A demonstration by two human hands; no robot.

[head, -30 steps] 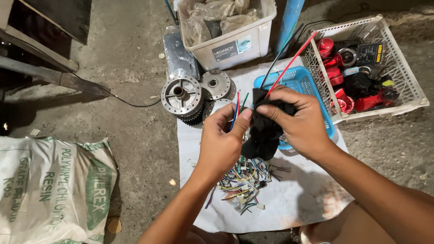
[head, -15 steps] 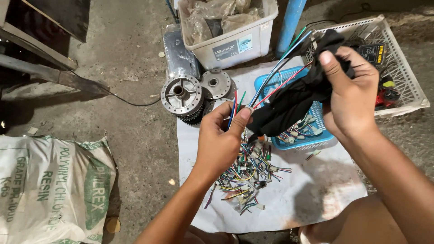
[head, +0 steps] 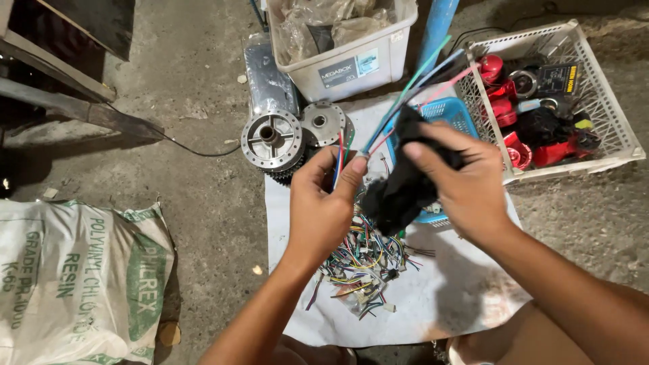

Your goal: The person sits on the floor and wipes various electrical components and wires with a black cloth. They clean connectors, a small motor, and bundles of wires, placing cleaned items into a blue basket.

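Head view: white sheet [head: 433, 304] on concrete floor, 6 o'clock. White basket [head: 608, 108] at 2 o'clock; clear bin [head: 351, 61] at 12; metal hubs [head: 274, 138] at 11. Right hand [head: 466, 182], grip pinching black cloth bundle [head: 402, 192], centre. Left hand [head: 321, 206], grip pinching coloured wires [head: 405, 94] just beside bundle. Loose wire scraps [head: 362, 260] below.

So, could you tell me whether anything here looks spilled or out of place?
Yes: a tangle of cut coloured wire pieces lies loose on the white sheet below the hands, not in the blue basket. Nothing else stands out.
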